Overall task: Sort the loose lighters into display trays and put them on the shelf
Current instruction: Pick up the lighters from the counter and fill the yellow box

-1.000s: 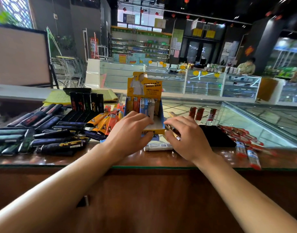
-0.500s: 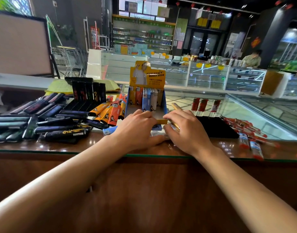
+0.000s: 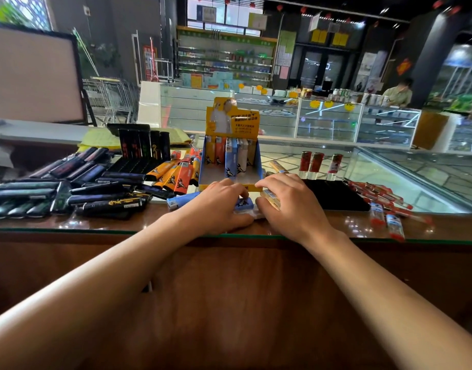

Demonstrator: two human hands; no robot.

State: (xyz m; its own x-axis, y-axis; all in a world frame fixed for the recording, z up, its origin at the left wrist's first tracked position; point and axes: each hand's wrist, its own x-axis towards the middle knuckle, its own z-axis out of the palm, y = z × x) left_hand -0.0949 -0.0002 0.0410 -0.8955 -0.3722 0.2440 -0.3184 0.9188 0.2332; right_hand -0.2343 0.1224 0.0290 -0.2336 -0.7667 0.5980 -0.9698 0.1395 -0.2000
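Lighters: dark ones (image 3: 69, 188) piled on the counter's left, orange ones (image 3: 176, 174) beside the display tray (image 3: 231, 158). Left hand (image 3: 216, 206) curls on a blue lighter (image 3: 243, 203); right hand (image 3: 288, 206) holds a yellowish lighter (image 3: 269, 197). Red lighters (image 3: 381, 201) lie right.

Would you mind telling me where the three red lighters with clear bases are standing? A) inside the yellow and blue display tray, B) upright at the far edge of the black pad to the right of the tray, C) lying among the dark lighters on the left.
B: the three red lighters stand upright behind the black pad, right of the display tray.
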